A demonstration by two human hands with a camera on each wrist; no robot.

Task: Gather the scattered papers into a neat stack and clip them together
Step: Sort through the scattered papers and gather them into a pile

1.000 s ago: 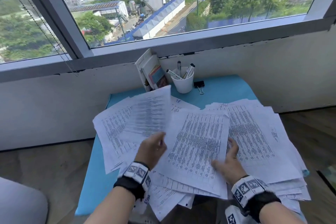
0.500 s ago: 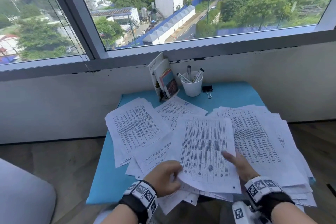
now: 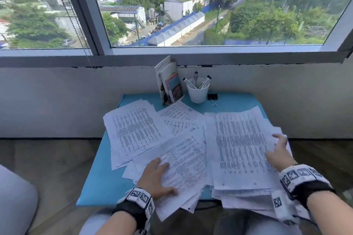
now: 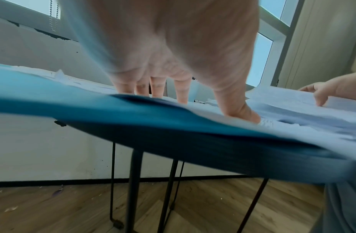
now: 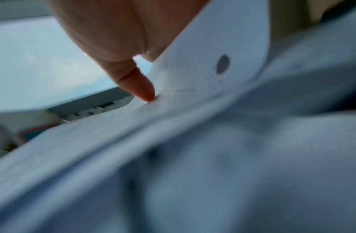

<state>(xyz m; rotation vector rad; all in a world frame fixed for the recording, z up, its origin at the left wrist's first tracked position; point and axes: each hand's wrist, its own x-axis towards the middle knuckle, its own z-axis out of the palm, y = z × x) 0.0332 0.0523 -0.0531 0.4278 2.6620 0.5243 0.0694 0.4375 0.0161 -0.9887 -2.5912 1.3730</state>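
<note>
Printed papers lie scattered over the blue table (image 3: 107,183). A thick loose pile (image 3: 240,150) is on the right, a smaller pile (image 3: 133,129) on the left, and slanted sheets (image 3: 183,166) in between. My left hand (image 3: 156,177) rests flat on the slanted sheets with fingers spread; its fingertips (image 4: 183,97) press the paper. My right hand (image 3: 279,149) holds the right pile's outer edge. Its thumb (image 5: 143,88) is on top, and a curled sheet (image 5: 213,55) hides the fingers. A black binder clip (image 3: 212,97) lies at the back.
A white cup (image 3: 197,92) of markers and a leaning row of booklets (image 3: 170,84) stand at the table's back edge under the window sill. Papers overhang the near edge above my lap. The table stands on thin black legs (image 4: 133,189) over wood floor.
The sheet held at centre now lies on the right pile. My right hand has moved out to that pile's right edge. My left hand has let go and lies flat on the middle sheets.
</note>
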